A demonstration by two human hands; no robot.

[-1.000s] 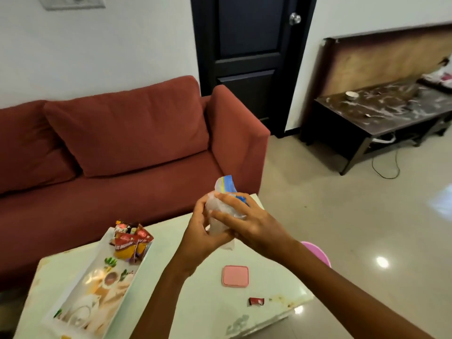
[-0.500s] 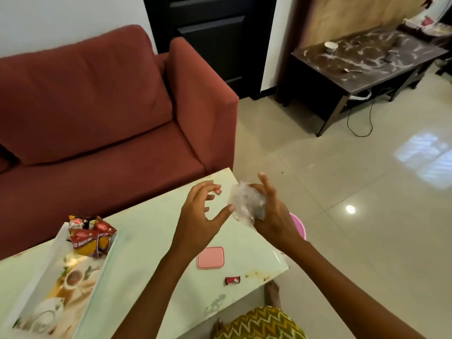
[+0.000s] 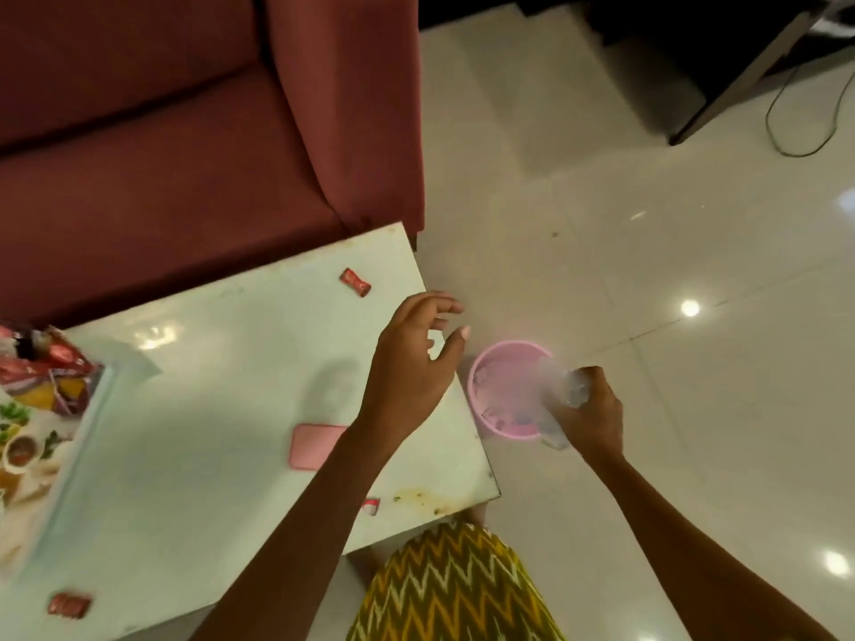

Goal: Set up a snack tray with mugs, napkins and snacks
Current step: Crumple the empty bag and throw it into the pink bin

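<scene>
Right hand [image 3: 585, 416] pinched crumpled clear plastic wrapper [image 3: 557, 400] over round pink plastic bin [image 3: 504, 390].
Bin sat directly below; left hand [image 3: 412, 358] hovered, fingers spread.

- The tray [image 3: 69, 437] is cut off by the left edge; only its right part shows, to the left of the pink square pad [image 3: 314, 446].
- The snack packets [image 3: 46, 377] on the tray are blurred; their print cannot be read.
- The pink square pad is partly hidden under the left forearm.
- The small red wrapper [image 3: 371, 505], below the pad, is half covered by the same forearm.
- The crumpled clear plastic [image 3: 557, 400] in the right hand [image 3: 585, 409] is blurred, right of the pad, over the pink bin [image 3: 504, 390].
- What lies inside the bin cannot be told.
</scene>
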